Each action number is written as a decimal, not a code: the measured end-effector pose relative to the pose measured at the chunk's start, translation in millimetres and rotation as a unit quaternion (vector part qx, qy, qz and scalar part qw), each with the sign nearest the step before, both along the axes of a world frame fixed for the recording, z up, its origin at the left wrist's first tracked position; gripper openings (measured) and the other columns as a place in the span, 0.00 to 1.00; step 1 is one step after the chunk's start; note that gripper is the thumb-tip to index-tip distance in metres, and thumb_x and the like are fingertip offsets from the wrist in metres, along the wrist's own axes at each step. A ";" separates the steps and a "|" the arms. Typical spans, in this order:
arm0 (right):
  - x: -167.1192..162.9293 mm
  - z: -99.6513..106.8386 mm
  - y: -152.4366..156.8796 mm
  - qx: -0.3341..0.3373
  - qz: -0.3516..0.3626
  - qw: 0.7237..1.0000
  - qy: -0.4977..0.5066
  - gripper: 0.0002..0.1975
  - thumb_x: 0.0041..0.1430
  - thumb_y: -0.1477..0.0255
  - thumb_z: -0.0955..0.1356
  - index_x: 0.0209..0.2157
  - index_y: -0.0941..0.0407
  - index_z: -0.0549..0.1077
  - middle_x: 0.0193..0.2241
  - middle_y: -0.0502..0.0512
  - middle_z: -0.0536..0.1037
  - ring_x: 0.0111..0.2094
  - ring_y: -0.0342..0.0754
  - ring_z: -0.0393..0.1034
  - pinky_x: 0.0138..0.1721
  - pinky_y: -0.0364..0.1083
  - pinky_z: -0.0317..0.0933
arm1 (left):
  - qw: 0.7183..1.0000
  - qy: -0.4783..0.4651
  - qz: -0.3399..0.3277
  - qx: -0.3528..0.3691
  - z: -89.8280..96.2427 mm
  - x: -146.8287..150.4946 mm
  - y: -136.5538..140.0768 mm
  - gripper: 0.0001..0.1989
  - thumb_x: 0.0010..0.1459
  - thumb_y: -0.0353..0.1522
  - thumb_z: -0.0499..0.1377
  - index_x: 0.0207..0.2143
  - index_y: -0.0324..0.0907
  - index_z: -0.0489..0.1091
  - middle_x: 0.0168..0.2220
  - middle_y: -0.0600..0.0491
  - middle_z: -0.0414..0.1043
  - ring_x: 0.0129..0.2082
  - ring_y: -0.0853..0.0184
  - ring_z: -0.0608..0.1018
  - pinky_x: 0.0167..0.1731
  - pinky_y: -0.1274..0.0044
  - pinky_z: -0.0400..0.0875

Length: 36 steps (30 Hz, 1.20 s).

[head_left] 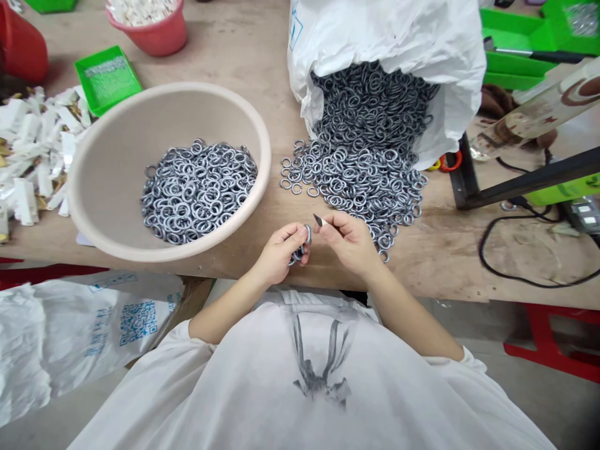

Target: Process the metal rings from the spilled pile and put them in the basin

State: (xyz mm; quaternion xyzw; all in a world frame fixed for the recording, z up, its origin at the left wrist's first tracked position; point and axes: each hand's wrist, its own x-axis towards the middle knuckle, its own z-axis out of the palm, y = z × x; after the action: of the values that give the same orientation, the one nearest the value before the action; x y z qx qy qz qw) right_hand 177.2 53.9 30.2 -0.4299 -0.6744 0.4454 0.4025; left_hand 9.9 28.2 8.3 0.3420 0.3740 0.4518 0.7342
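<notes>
Several grey rings (299, 252) are in my left hand (281, 251), one of them pinched upright between thumb and forefinger. Close beside it, my right hand (349, 240) is closed on a small blade (318, 220) with a dark pointed tip; the rest of it is hidden in my fingers. Blade tip and upright ring are a short gap apart. Behind my hands a heap of loose grey rings (360, 172) spills from a white sack (389, 31) lying on its side. To the left, a wide beige basin (107, 156) holds a pile of similar rings (199, 190).
White plastic pieces (32, 150) lie left of the basin, near a green tray (107, 78) and a red bucket (154, 31). At right stand a dark metal frame (529, 181), a black cable (482, 250) and green trays (520, 37). The wooden table's (445, 275) front edge runs just before me.
</notes>
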 end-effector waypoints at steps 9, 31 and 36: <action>6.7 4.4 -13.4 0.106 0.029 0.982 -0.153 0.21 0.68 0.58 0.65 0.25 0.55 0.74 0.21 0.48 0.70 0.24 0.41 0.62 0.29 0.43 0.52 | 1.000 -0.012 -0.023 0.001 0.4 -2.6 -0.9 0.21 0.54 0.46 0.67 0.27 0.40 0.65 0.22 0.59 0.65 0.18 0.75 0.70 0.19 0.82 0.61; 16.6 12.2 -18.6 0.153 0.044 0.977 -0.141 0.21 0.66 0.58 0.66 0.23 0.55 0.70 0.19 0.46 0.64 0.21 0.40 0.56 0.25 0.43 0.48 | 0.996 0.054 -0.057 0.045 14.0 -5.9 -2.5 0.23 0.56 0.50 0.64 0.28 0.40 0.66 0.22 0.57 0.66 0.19 0.75 0.69 0.21 0.81 0.63; 19.9 -0.9 -9.2 0.076 -0.008 0.984 -0.160 0.22 0.66 0.56 0.64 0.22 0.55 0.68 0.18 0.47 0.64 0.22 0.41 0.58 0.27 0.44 0.50 | 0.979 0.097 -0.152 0.096 22.2 -5.1 -6.5 0.23 0.60 0.49 0.62 0.26 0.39 0.67 0.21 0.56 0.66 0.20 0.73 0.69 0.24 0.79 0.64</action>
State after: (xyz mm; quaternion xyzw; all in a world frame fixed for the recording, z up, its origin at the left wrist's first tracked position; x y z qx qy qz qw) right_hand 197.2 44.7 29.3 -0.4690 -0.7588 0.3148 0.3244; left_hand 4.8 21.7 30.5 0.5062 0.3419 0.3335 0.7181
